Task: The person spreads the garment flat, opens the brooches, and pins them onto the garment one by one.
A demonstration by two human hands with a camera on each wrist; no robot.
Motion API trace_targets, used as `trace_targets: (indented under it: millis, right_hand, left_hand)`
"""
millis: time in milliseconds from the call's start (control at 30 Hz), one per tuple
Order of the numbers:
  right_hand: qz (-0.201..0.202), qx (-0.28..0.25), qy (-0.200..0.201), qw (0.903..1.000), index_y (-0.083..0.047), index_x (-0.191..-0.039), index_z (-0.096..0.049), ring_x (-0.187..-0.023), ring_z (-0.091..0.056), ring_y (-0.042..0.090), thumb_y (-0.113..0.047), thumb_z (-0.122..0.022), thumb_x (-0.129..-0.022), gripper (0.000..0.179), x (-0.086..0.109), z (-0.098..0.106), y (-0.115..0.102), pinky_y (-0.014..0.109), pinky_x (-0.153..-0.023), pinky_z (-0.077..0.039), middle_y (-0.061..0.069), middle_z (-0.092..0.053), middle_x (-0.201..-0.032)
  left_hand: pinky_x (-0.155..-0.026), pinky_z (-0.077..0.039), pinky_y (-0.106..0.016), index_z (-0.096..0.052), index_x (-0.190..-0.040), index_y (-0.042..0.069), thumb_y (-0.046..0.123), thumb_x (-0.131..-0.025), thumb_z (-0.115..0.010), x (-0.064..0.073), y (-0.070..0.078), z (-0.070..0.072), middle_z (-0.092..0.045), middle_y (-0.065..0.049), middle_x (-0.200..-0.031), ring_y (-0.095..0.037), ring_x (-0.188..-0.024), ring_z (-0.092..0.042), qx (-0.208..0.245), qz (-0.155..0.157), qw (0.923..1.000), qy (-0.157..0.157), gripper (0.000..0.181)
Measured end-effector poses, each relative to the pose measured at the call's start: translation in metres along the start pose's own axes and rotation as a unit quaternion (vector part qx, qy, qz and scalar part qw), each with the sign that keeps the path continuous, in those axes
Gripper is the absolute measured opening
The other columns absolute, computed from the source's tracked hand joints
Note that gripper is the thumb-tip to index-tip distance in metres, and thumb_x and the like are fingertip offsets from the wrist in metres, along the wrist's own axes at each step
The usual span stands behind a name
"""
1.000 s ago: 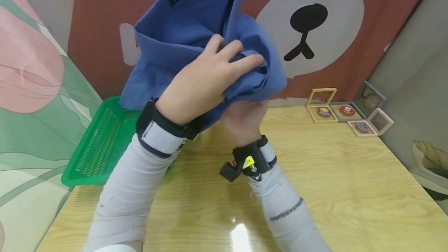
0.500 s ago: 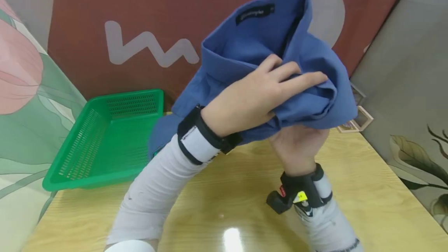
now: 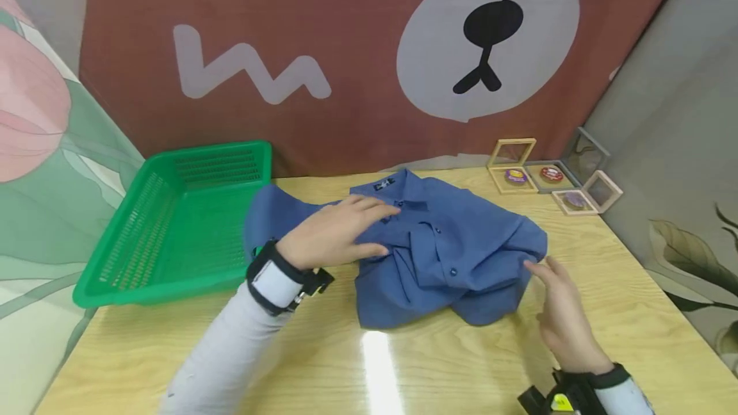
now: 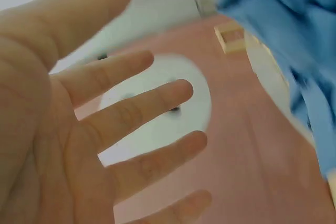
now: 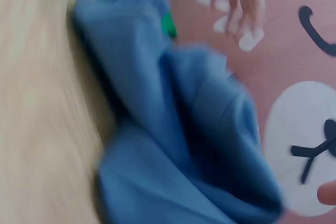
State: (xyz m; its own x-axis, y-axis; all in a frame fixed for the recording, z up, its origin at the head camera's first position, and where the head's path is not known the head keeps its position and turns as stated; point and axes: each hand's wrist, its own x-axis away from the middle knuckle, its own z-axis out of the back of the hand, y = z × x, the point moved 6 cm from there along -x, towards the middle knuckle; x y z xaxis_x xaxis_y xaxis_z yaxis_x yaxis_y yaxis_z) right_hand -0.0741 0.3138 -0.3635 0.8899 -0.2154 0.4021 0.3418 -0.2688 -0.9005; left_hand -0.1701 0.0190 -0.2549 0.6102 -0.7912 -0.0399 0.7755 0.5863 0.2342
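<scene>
A crumpled blue button-up shirt point(image 3: 461, 235) lies on the wooden table, its dark neck label and several buttons showing. Part of it stretches left to the basket's edge. My left hand point(image 3: 337, 229) hovers above the shirt's left part with fingers extended; in the left wrist view the palm point(image 4: 58, 145) is bare and the fingers are spread, apart from the cloth. At the shirt's right edge is my right hand point(image 3: 567, 316), fingers loosely extended; whether a fingertip touches the cloth I cannot tell. The right wrist view shows folds of the shirt point(image 5: 173, 124), blurred, and barely any of that hand.
A green plastic basket point(image 3: 173, 290) with perforated sides stands at the table's left. Several small hinged frames point(image 3: 533, 175) holding round badges stand at the back right corner. A brown cloth backdrop point(image 3: 248, 127) with a bear picture hangs behind the table point(image 3: 311, 364).
Both hands have let go of the shirt, which went from held up in the air to lying on the table. The hands have moved apart, the right one downward and to the right.
</scene>
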Motion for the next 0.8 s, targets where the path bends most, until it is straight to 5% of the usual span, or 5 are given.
trace_targets:
  millis: [133, 233, 333, 567, 800]
  right_hand:
    - [0.109, 0.106, 0.062, 0.9865, -0.022, -0.16, 0.008, -0.149, 0.027, 0.016, -0.034, -0.046, -0.105, 0.079, -0.003, 0.004, -0.035, 0.049, -0.122, 0.014, -0.006, 0.026, -0.164]
    - [0.166, 0.224, 0.002, 0.9604, -0.015, -0.161, -0.005, -0.153, 0.012, 0.034, -0.035, -0.049, -0.104, 0.076, -0.011, -0.015, -0.062, 0.061, -0.122, -0.003, 0.008, 0.011, -0.168]
    - [0.183, 0.336, -0.084, 0.92, -0.009, -0.161, -0.01, -0.151, -0.005, 0.05, -0.038, -0.051, -0.103, 0.076, -0.028, -0.041, -0.087, 0.069, -0.116, -0.017, 0.018, -0.003, -0.167]
    - [0.12, 0.515, -0.18, 0.8294, 0.002, -0.157, -0.015, -0.145, -0.02, 0.054, -0.04, -0.047, -0.104, 0.076, -0.091, -0.083, -0.12, 0.07, -0.11, -0.029, 0.032, -0.016, -0.16]
    - [0.047, 0.588, -0.196, 0.783, 0.005, -0.155, -0.019, -0.145, -0.022, 0.053, -0.04, -0.045, -0.103, 0.074, -0.15, -0.098, -0.117, 0.068, -0.108, -0.036, 0.032, -0.014, -0.16]
  left_hand:
    - [-0.102, -0.05, -0.049, -0.053, -0.143, 0.018, 0.036, -0.092, -0.071, 0.045, -0.032, -0.001, -0.055, -0.006, -0.144, -0.03, -0.136, -0.047, -0.025, 0.055, 0.9965, 0.057, 0.057]
    - [-0.097, -0.052, -0.05, -0.058, -0.138, 0.013, 0.027, -0.09, -0.075, 0.073, -0.049, -0.012, -0.057, -0.01, -0.14, -0.033, -0.131, -0.05, -0.031, 0.084, 0.9916, 0.093, 0.053]
    - [-0.097, -0.052, -0.048, -0.061, -0.133, 0.007, 0.021, -0.089, -0.075, 0.086, -0.059, -0.028, -0.059, -0.014, -0.135, -0.035, -0.125, -0.054, -0.029, 0.104, 0.9872, 0.118, 0.048]
    - [-0.096, -0.053, -0.046, -0.064, -0.127, 0.003, 0.018, -0.09, -0.073, 0.058, -0.066, -0.063, -0.063, -0.016, -0.127, -0.038, -0.113, -0.058, -0.057, 0.164, 0.9766, 0.126, 0.041]
    - [-0.101, -0.049, -0.053, -0.06, -0.135, 0.005, 0.022, -0.1, -0.058, 0.006, -0.081, -0.074, -0.057, -0.018, -0.138, -0.041, -0.124, -0.055, 0.042, 0.241, 0.9646, 0.098, 0.039]
